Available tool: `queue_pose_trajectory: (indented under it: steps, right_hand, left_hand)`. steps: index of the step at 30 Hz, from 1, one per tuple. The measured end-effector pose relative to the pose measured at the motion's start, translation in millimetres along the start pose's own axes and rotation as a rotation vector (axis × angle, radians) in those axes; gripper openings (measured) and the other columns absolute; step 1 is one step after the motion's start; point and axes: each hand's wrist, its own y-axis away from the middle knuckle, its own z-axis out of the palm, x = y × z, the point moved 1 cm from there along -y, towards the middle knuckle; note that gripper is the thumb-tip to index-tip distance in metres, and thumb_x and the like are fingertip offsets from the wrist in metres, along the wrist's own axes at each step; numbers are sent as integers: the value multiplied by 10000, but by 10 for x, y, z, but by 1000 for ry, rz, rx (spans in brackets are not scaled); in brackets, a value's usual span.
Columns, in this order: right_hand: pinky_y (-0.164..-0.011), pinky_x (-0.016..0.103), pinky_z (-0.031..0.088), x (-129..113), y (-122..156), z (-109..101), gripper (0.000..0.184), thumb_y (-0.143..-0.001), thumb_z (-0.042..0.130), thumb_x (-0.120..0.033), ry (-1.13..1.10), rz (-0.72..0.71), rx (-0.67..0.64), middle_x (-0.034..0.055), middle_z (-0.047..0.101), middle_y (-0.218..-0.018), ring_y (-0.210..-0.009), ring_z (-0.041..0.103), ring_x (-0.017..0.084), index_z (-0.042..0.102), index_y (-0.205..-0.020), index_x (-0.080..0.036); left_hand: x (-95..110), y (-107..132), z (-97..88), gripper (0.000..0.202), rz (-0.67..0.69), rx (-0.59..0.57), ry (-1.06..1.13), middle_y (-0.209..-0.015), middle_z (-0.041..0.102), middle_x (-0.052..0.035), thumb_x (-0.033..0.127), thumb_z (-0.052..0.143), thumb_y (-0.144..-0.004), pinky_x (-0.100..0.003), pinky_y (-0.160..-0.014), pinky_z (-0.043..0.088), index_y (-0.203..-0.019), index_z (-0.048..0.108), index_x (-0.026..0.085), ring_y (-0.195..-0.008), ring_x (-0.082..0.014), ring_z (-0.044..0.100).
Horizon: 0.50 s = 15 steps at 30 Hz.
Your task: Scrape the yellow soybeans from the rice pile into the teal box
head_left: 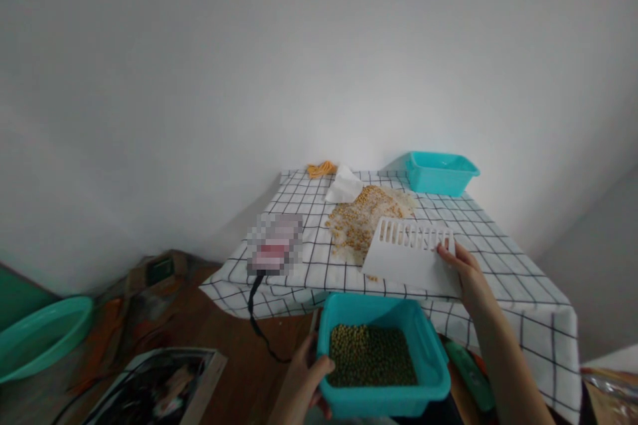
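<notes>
My left hand [308, 372] grips the left wall of a turquoise plastic basin [432, 352], thumb over the rim. Small green beans [371, 355] cover the basin's bottom, which sits just below the table's front edge. In my right hand [463, 265] is a flat white slotted plastic board [406, 262], held by its right edge, with its row of slots toward the wall. Behind the board, a spread of yellow beans or kernels [356, 219] mixed with paler grains lies on the checked tablecloth [483, 232].
At the back right of the table stands another turquoise basin [438, 176]. A white paper piece [345, 186] and an orange bundle [321, 169] lie near the wall. A blurred-out item [275, 244] with a black cord is at left. A green tub [47, 332] stands on the floor.
</notes>
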Motion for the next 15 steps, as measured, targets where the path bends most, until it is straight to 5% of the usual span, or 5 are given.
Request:
queue_pose_trajectory:
  steps: [15]
  right_hand:
    - [-670, 317, 486, -20, 15, 30, 343, -674, 759, -436, -15, -12, 4, 30, 744, -949, -857, 675, 266, 719, -956, -244]
  left_hand:
    - [-88, -169, 8, 508, -75, 23, -87, -559, 586, 44, 290, 589, -566, -211, -272, 368, -1052, 546, 149, -342, -107, 482]
